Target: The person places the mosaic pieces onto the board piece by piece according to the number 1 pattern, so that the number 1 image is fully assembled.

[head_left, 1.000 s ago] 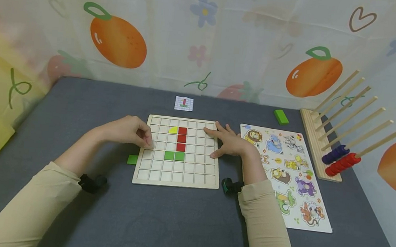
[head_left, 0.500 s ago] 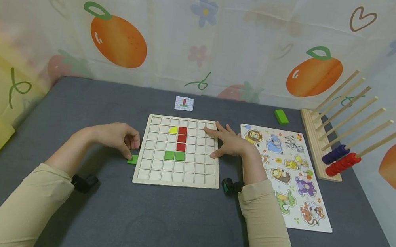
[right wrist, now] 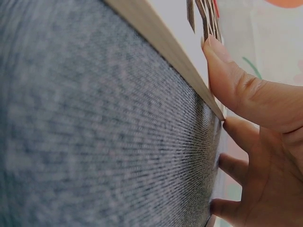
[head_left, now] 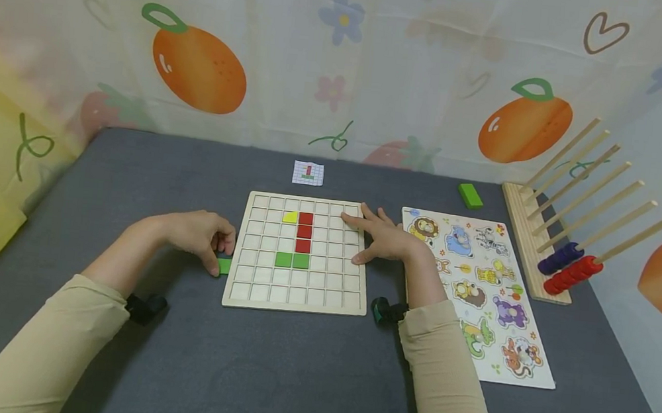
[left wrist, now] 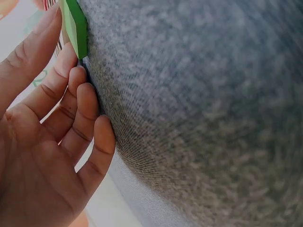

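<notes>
In the head view, a pale wooden grid board (head_left: 295, 299) lies on the dark cloth. It bears three red tiles (head_left: 304, 232) in a column, two green tiles (head_left: 292, 260) side by side below them and a yellow tile (head_left: 290, 217). My left hand (head_left: 193, 233) is at the board's left edge, thumb and forefinger pinching a loose green tile (left wrist: 74, 28), partly covered by the thumb in the head view. The other fingers (left wrist: 90, 104) curl beside the cloth. Spread fingers of my right hand (head_left: 384, 238) rest on the board's right edge, with the thumb on its top.
Beyond the board lies a small paper card (head_left: 307, 173) with a coloured grid drawing. To the right are an animal puzzle board (head_left: 519, 238), partly under the right forearm, a green block (head_left: 470, 196) and a peg rack (head_left: 528, 242) with red and blue rings.
My left hand has moved left and down from the board's left part to the loose green tile, which is now more covered by the thumb. My right hand stays put.
</notes>
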Demonstrator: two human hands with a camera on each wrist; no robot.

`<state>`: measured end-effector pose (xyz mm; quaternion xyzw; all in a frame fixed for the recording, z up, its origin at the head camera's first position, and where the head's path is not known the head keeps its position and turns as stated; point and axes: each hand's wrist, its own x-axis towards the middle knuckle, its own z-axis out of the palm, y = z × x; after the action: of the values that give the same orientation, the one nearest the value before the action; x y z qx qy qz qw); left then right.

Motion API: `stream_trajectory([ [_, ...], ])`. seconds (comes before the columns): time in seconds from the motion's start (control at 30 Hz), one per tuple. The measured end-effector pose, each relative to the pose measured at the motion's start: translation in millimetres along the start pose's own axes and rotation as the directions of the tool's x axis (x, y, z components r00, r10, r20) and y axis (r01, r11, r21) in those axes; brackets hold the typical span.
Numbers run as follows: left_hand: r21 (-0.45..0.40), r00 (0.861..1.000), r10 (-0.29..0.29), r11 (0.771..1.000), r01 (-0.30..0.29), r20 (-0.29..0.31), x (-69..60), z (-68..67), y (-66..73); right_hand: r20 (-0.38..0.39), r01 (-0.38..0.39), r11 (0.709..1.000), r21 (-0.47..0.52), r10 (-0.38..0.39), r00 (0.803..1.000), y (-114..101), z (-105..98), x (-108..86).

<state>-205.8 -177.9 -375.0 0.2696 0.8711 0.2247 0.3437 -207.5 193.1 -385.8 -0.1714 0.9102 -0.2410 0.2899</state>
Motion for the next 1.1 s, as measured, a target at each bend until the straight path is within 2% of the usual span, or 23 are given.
stream_trajectory([
  [0.23, 0.046, 1.000, -0.012, 0.999, 0.013, -0.018, 0.8, 2.4, 2.4, 0.002, -0.001, 1.000, -0.006, 0.001, 1.000, -0.1, 0.2, 1.0],
  [0.63, 0.063, 1.000, -0.016, 0.998, 0.018, -0.020, 1.8, 3.8, 4.3, 0.003, -0.001, 1.000, -0.006, 0.001, 1.000, -0.5, -0.1, -0.1],
  [1.1, -0.019, 0.999, 0.023, 1.000, -0.024, -0.036, -1.5, -0.4, 0.7, 0.003, -0.002, 1.000, -0.009, 0.002, 1.000, -0.8, 0.2, 0.5],
])
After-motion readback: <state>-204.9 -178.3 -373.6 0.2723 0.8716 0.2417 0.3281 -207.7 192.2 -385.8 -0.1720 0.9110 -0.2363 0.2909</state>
